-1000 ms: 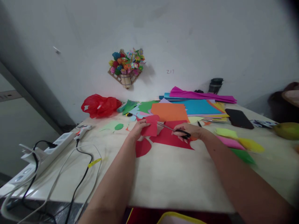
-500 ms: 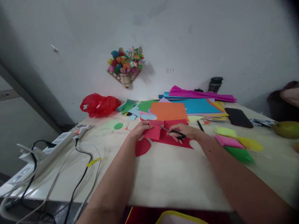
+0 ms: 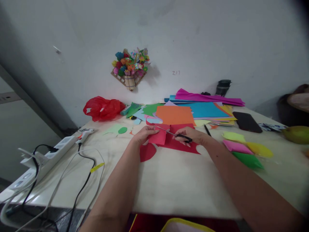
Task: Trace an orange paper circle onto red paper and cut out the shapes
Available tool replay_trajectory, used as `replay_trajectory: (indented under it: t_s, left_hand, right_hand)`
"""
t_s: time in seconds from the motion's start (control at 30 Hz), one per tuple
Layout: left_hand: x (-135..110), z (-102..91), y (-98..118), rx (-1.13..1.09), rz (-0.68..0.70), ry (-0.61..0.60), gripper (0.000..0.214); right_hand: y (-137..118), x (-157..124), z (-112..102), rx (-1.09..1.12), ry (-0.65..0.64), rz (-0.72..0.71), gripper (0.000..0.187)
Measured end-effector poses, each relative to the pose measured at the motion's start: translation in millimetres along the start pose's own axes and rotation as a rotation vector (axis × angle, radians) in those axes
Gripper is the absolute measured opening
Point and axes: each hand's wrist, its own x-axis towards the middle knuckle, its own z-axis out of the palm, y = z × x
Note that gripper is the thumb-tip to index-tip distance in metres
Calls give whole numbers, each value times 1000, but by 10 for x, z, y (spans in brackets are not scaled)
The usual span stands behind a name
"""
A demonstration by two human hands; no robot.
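Note:
My left hand (image 3: 144, 133) pinches a small red piece of paper (image 3: 158, 138) by its upper left part, just above the table. In my right hand (image 3: 189, 134) are scissors (image 3: 183, 138) with black handles. Their blades point left across the upper part of the held piece, and the tips come close to my left fingers. Beneath my right hand lies a larger red sheet (image 3: 178, 146) with curved cut-outs in its edge. A rounded red paper piece (image 3: 147, 152) rests below my left hand, partly covered by the wrist.
Orange paper (image 3: 175, 115) and blue paper (image 3: 205, 110) lie behind my hands. On the left are a power strip (image 3: 48, 159), cables and a red plastic bag (image 3: 102, 109). To the right are a black pen (image 3: 207, 130), a phone (image 3: 247, 121) and several coloured packets (image 3: 238, 146).
The scissor blades look more closed together across the red piece, and my right fingers have drawn in slightly. My left hand stays in nearly the same place.

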Motion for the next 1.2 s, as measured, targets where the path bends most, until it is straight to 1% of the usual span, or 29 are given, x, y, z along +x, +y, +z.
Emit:
replay_trajectory:
  t_s: [0.1,0.27,0.47,0.7,0.87,1.07,1.2]
  left_hand:
    - [-13,5,10,13,26,1,17]
    - [1,-11,0,9,99,48,17]
    - [24,-26,-15,-25,149,37,16]
    - [30,17,-20,-105,168,90,17]
    - [36,31,-13,-110,155,170,19]
    - [36,27,-13,-121,165,126,18]
    - [34,23,-17,-140,175,107,18]
  right_hand:
    - [9,2,-11,34,4,-23,36]
    - [2,-4,-15,42,18,-37,35]
    - [-54,-29,8,67,33,-54,34]
    - [-105,-41,49,125,59,-87,28]
    - [-93,-34,54,117,82,-93,35]
    - [-53,-15,28,152,63,-89,36]
    - [-53,-12,29,116,73,-89,35]
